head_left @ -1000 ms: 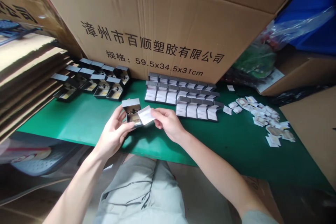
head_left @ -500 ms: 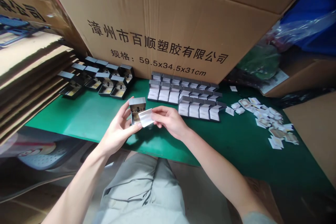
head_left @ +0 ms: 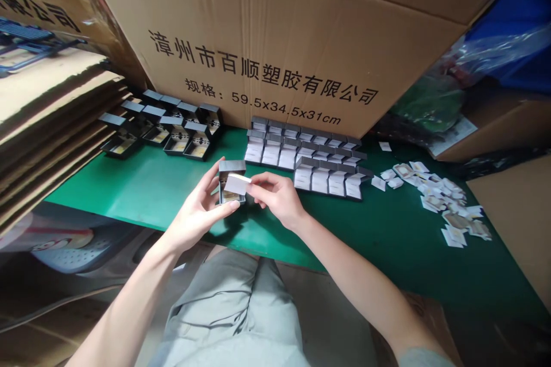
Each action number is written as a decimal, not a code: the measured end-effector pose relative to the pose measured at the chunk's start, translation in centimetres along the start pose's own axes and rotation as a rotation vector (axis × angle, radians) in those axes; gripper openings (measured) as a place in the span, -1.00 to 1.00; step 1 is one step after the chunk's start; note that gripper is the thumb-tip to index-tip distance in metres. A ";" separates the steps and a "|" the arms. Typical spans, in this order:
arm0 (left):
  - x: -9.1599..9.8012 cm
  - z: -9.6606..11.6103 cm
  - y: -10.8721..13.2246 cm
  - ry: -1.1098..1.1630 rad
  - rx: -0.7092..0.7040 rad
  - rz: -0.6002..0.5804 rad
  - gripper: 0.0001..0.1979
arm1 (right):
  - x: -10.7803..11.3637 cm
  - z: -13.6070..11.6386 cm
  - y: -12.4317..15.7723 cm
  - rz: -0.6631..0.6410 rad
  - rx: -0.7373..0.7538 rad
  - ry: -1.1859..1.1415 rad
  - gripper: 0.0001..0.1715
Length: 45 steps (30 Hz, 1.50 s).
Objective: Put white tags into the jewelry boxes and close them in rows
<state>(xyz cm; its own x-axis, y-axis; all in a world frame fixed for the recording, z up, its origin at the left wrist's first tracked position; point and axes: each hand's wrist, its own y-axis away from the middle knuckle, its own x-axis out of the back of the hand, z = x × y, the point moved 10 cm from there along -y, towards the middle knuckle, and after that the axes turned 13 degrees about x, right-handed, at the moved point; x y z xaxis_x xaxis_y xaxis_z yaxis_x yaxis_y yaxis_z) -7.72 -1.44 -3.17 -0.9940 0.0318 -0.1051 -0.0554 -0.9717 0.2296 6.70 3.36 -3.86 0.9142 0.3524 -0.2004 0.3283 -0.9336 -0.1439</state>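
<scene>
An open black jewelry box (head_left: 232, 167) is held by my left hand (head_left: 200, 206), thumb at its front edge and fingers behind its left side. My right hand (head_left: 275, 195) pinches a small white pad (head_left: 237, 184) by its right edge. The pad is tilted at the mouth of the box and covers part of its inside. To the right stand rows of open boxes with white linings (head_left: 312, 179). At the left back is a group of open black boxes (head_left: 175, 143) with bare, yellowish insides.
Loose white pads (head_left: 447, 195) lie in a pile on the right of the green table (head_left: 142, 186). A large printed carton (head_left: 267, 23) stands behind the boxes. Stacked cardboard sheets (head_left: 55, 120) border the left side. Plastic bags (head_left: 424, 97) are at the back right.
My right hand has turned the white pad and brought it over the opening of the box. My left hand has shifted slightly right with the box, whose inside faces up more.
</scene>
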 end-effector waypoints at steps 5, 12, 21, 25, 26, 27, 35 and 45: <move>0.0 0.1 0.0 -0.006 -0.002 0.001 0.00 | -1.0 -0.9 0.2 -0.088 0.068 0.029 -0.79; 0.0 0.2 0.1 -0.007 0.002 0.011 -0.06 | -1.3 -1.5 0.5 -0.130 0.168 0.146 -0.80; 0.1 0.0 0.1 -0.039 -0.003 0.013 -0.18 | -0.6 -0.4 0.8 -0.056 0.193 0.269 -0.73; 0.1 0.2 0.1 -0.052 -0.019 0.030 -0.22 | -0.6 -1.2 0.9 -0.037 0.250 0.340 -0.76; 0.1 0.2 0.0 -0.058 -0.022 0.031 -0.23 | -0.6 -1.6 0.9 -0.031 0.279 0.365 -0.77; 0.1 0.3 0.0 -0.069 -0.021 0.035 -0.25 | -0.6 -2.0 1.0 -0.027 0.311 0.391 -0.78; 0.3 0.5 0.0 -0.166 -0.007 0.117 -0.36 | -0.9 -2.9 1.4 -0.026 0.383 0.540 -0.75; 0.0 0.6 0.1 -0.196 0.011 0.139 -0.36 | -0.9 -3.0 1.4 -0.041 0.400 0.572 -0.72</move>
<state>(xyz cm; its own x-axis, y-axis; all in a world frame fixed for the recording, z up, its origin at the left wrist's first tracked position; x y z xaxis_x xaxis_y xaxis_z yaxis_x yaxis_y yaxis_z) -7.83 -1.36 -2.55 -0.9915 -0.0564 0.1174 0.0834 -0.9674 0.2391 7.02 1.58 -0.94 0.9204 0.1943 0.3393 0.3531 -0.7858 -0.5077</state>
